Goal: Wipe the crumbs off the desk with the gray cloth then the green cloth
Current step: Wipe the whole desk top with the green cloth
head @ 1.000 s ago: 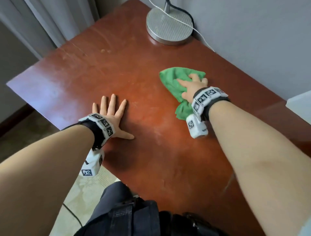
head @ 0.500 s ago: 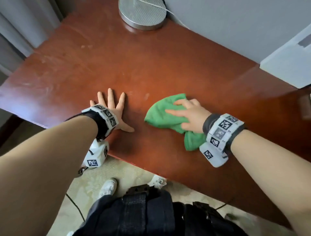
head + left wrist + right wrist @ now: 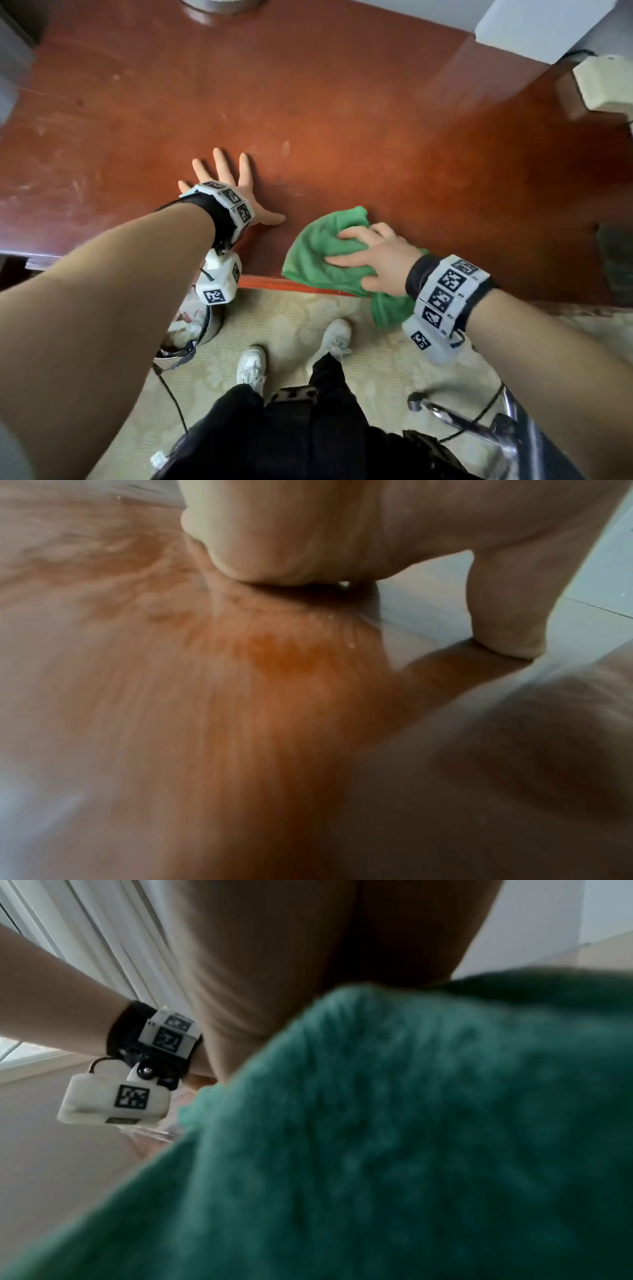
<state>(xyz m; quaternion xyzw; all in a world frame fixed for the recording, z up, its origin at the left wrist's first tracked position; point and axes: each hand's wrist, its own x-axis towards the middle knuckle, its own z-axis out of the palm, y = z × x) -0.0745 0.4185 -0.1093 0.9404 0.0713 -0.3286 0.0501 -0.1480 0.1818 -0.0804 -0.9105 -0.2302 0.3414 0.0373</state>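
Note:
The green cloth (image 3: 315, 253) lies bunched at the front edge (image 3: 260, 281) of the red-brown desk (image 3: 342, 120), and part of it hangs over the edge. My right hand (image 3: 373, 260) grips the cloth from above with curled fingers. The cloth (image 3: 411, 1123) fills the right wrist view. My left hand (image 3: 239, 185) rests flat on the desk with spread fingers, a little left of the cloth. Its thumb (image 3: 507, 615) touches the wood. A few pale specks (image 3: 285, 147) lie beyond the left hand. No gray cloth is in view.
A round metal lamp base (image 3: 219, 5) stands at the far edge. A white box (image 3: 548, 24) and a pale block (image 3: 606, 85) sit at the right. Below the desk are a waste bin (image 3: 191, 329), my shoes (image 3: 251, 366) and a chrome chair frame (image 3: 462, 421).
My right hand has pulled the green cloth from the far middle of the desk to its front edge, where it now overhangs. The left hand has stayed flat in place.

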